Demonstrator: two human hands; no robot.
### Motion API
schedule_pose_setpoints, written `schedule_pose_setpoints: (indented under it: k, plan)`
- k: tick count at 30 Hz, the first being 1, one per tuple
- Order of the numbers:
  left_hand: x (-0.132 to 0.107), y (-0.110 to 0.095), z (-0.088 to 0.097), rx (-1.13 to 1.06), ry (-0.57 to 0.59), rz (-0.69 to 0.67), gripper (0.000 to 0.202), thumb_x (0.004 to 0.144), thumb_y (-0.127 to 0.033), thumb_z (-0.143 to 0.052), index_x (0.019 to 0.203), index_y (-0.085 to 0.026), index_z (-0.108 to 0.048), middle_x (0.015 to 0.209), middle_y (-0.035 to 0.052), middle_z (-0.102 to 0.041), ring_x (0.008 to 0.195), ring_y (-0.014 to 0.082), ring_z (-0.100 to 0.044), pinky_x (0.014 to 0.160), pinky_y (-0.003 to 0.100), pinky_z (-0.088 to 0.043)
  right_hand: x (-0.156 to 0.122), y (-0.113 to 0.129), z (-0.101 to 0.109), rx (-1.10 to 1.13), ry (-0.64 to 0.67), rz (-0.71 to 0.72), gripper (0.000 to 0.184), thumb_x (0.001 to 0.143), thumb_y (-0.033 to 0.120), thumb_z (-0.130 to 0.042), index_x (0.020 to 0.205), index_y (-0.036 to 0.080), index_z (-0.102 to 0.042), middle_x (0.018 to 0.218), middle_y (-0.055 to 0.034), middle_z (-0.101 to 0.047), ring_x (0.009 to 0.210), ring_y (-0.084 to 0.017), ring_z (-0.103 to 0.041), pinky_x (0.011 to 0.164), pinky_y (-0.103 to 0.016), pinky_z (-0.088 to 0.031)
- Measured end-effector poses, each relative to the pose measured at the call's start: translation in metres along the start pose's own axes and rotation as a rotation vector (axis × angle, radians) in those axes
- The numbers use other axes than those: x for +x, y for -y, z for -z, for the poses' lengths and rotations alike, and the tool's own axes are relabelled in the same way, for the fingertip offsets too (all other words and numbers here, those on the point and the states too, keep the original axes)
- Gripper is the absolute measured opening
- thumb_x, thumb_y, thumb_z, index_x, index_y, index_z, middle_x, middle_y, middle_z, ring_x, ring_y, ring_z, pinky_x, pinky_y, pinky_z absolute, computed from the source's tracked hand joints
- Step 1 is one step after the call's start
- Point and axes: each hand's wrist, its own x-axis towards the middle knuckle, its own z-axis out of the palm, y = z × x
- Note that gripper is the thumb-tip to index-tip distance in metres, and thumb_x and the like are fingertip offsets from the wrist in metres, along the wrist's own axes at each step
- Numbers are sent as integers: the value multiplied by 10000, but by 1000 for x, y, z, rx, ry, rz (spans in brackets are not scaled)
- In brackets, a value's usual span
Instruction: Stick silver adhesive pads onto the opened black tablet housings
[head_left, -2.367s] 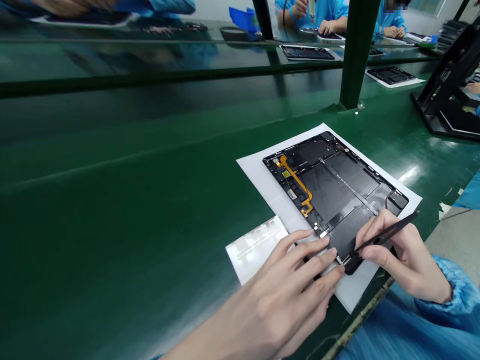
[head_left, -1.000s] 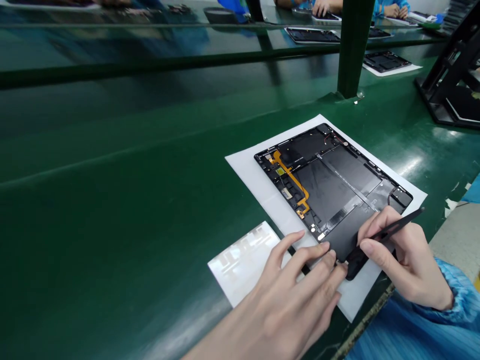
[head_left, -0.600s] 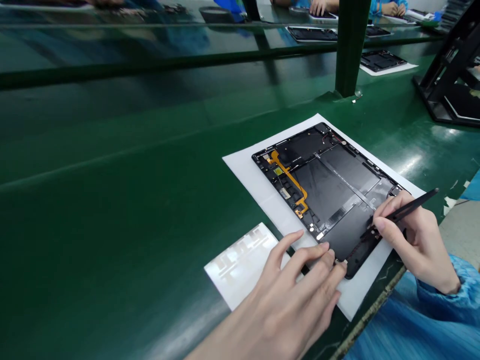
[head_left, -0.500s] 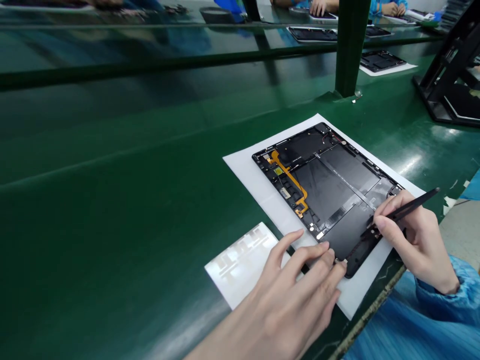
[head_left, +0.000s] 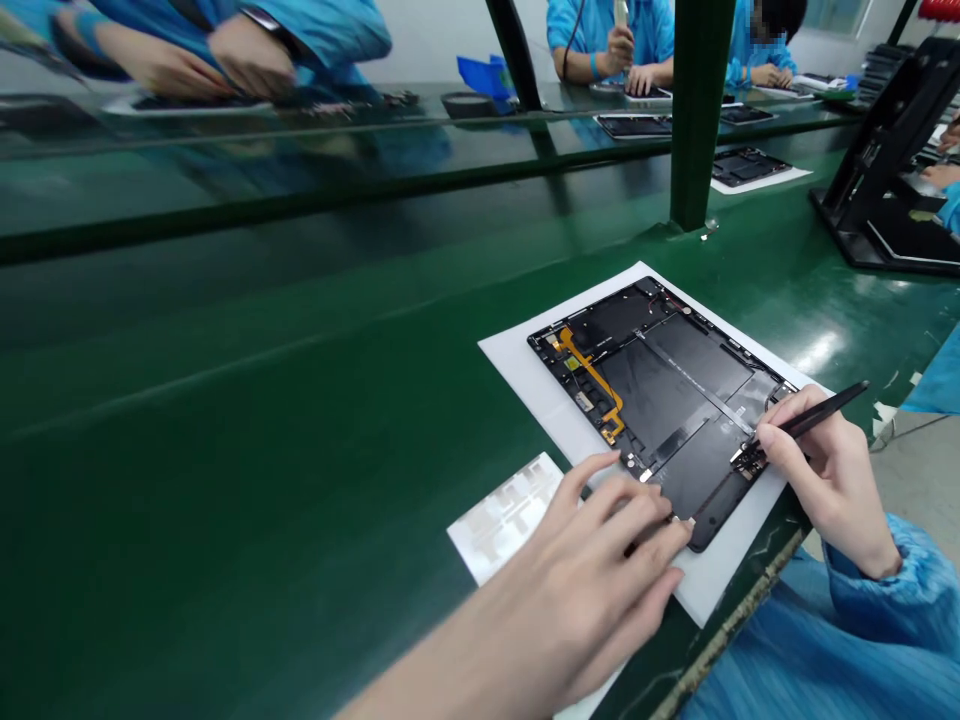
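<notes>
An opened tablet housing (head_left: pixel 675 400), black inside with an orange flex cable (head_left: pixel 596 375) along its left side, lies on a white sheet (head_left: pixel 517 365). My right hand (head_left: pixel 832 460) grips black tweezers (head_left: pixel 825 412). Their tips are at a small circuit board (head_left: pixel 752 460) by the housing's near right edge; whether they pinch anything is too small to tell. My left hand (head_left: pixel 600 560) rests its spread fingertips along the near left edge of the housing. Partly under that hand is a white sheet of pale stickers (head_left: pixel 506 510).
A green post (head_left: pixel 694 130) rises beyond the housing. A black stand (head_left: pixel 874 180) is at the right. Another opened tablet (head_left: pixel 750 168) lies past the post. Several people in blue work across the bench (head_left: pixel 225 450), whose worn front edge (head_left: pixel 739 620) runs below my right hand.
The view has tilted up, showing more of the people opposite. The tweezers now stand with their tips at the small board, and my left fingers are slightly more bent.
</notes>
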Motion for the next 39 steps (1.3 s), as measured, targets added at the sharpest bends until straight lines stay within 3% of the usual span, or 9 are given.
schedule_pose_setpoints:
  k: [3, 6, 9, 11, 16, 21, 28, 35, 39]
  plan:
    - [13, 38, 15, 27, -12, 174, 261, 962, -321, -427, 1047, -240, -660, 1082, 44, -627, 1081, 215, -532, 993, 387, -369, -2, -4, 0, 49, -16, -37, 113, 913, 255, -538, 812, 208, -554, 766, 1, -548, 639, -141, -530, 574, -248, -430]
    - [19, 97, 29, 149, -72, 441, 337, 931, -371, -465, 1186, -202, -606, 1276, 118, -503, 1221, 317, -416, 1025, 522, -323, -5, -8, -1, 84, -25, -56, 133, 922, 292, -537, 823, 207, -566, 767, 0, -546, 646, -143, -540, 582, -240, -440]
    - [14, 150, 38, 188, -102, 694, 321, 933, -351, -540, 1179, -146, -550, 1153, 102, -553, 1077, 265, -538, 915, 489, -445, -8, -12, -2, 90, -18, -64, 174, 928, 337, -534, 821, 203, -568, 758, -2, -549, 640, -144, -552, 576, -229, -448]
    - [9, 172, 41, 155, -68, 788, 241, 932, -337, -570, 1058, -133, -589, 1030, 66, -597, 934, 209, -594, 839, 419, -496, -10, -15, -4, 89, -11, -68, 203, 927, 367, -532, 813, 202, -563, 743, 0, -545, 631, -145, -557, 573, -225, -450]
    - [6, 178, 41, -49, -7, 834, 213, 917, -333, -606, 882, -123, -610, 848, 14, -611, 761, 155, -607, 715, 323, -523, -10, -27, -9, 79, 2, -108, 260, 920, 429, -518, 799, 203, -562, 716, 1, -547, 607, -152, -547, 547, -228, -434]
    - [3, 165, 36, -285, -176, 860, 249, 953, -360, -547, 912, -118, -593, 817, 7, -591, 684, 129, -588, 627, 275, -514, -11, -37, -17, 149, 29, -110, 286, 879, 457, -563, 769, 194, -596, 686, -5, -565, 566, -155, -555, 523, -223, -461]
    - [1, 158, 30, -522, -394, 962, 182, 941, -300, -577, 946, -118, -581, 773, -10, -569, 569, 82, -534, 503, 201, -471, -18, -40, -24, 295, -175, -155, 253, 864, 441, -598, 775, 204, -604, 729, -14, -538, 629, -161, -540, 538, -206, -468]
    - [-14, 207, 93, -353, -821, 1025, 220, 948, -300, -566, 1084, -128, -564, 929, 36, -600, 700, 122, -597, 595, 254, -529, -18, -66, -16, 377, -210, -102, 183, 862, 382, -630, 829, 205, -665, 814, -59, -586, 716, -191, -599, 624, -224, -547]
    - [-39, 239, 133, -81, -905, 953, 248, 951, -318, -559, 1114, -131, -559, 981, 52, -601, 748, 138, -610, 625, 276, -543, -19, -68, -17, 398, -175, -116, 177, 862, 390, -631, 844, 216, -658, 811, -44, -587, 708, -174, -606, 638, -206, -554]
